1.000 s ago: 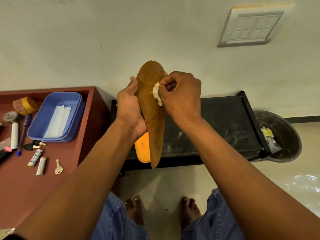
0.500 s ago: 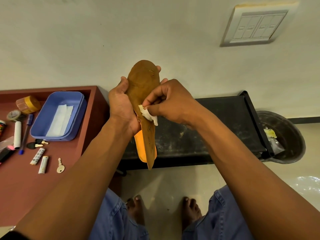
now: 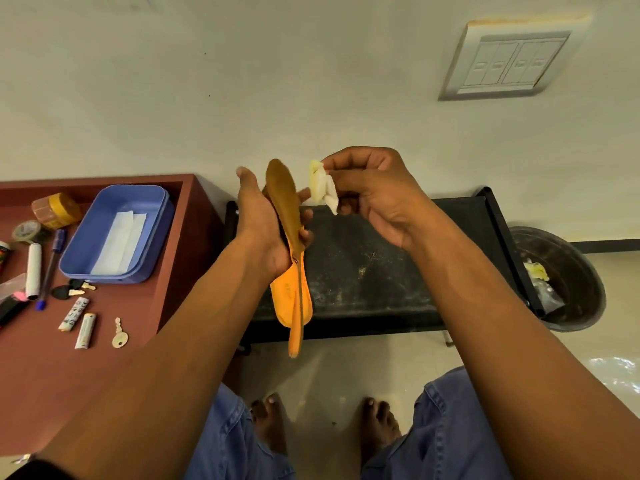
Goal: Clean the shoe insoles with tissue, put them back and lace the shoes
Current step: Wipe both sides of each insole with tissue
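Note:
My left hand (image 3: 263,223) holds two insoles upright and edge-on in front of me. The front insole (image 3: 282,195) shows a brown top; the one behind (image 3: 282,299) shows its orange underside lower down. My right hand (image 3: 374,195) pinches a crumpled white tissue (image 3: 322,185) a short way to the right of the insoles, apart from them. More white tissue (image 3: 121,240) lies folded in a blue tray (image 3: 152,233) on the red-brown table at the left. No shoes are in view.
A black low bench (image 3: 398,271) stands against the wall behind the insoles. A dark bin (image 3: 571,282) with scraps sits at the right. The red-brown table (image 3: 41,375) carries tape rolls, pens, keys and lighters. My bare feet rest on the floor below.
My right hand has lifted the tissue off the insole and moved it up and to the right. The insoles have turned edge-on in my left hand.

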`<state>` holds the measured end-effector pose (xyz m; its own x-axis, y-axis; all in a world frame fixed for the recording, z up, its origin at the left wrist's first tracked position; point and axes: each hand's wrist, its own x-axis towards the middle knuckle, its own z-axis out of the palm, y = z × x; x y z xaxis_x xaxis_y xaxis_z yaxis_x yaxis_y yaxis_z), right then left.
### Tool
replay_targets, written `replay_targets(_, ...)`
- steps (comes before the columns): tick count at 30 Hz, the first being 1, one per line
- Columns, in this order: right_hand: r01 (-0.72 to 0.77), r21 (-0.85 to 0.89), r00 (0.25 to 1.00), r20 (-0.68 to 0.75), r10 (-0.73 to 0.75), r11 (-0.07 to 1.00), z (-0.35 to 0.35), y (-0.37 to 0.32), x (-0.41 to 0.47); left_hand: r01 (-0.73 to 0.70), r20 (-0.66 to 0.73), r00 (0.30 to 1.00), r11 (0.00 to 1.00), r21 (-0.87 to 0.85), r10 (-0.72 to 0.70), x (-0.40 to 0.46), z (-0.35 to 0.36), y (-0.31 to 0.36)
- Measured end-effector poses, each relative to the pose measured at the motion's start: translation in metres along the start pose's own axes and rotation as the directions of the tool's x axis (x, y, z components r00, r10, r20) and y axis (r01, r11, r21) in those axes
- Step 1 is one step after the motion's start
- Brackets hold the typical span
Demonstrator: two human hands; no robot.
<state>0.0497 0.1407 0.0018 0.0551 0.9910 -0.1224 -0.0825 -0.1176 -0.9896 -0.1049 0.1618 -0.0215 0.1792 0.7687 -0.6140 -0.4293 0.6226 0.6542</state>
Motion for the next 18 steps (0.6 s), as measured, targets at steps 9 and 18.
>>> replay_targets(9,-0.116,0.043,0.975,-0.187,0.122,0.992,-0.005,0.008,0.01,0.119,-0.174,0.983,0.928,0.353,-0.059,0.013,0.004,-0.019)
replay_targets(18,-0.195,-0.219,0.93,-0.351,0.109,0.956,-0.016,0.024,0.02,0.067,-0.195,0.981,0.894,0.443,0.023,0.047,0.001,-0.027)
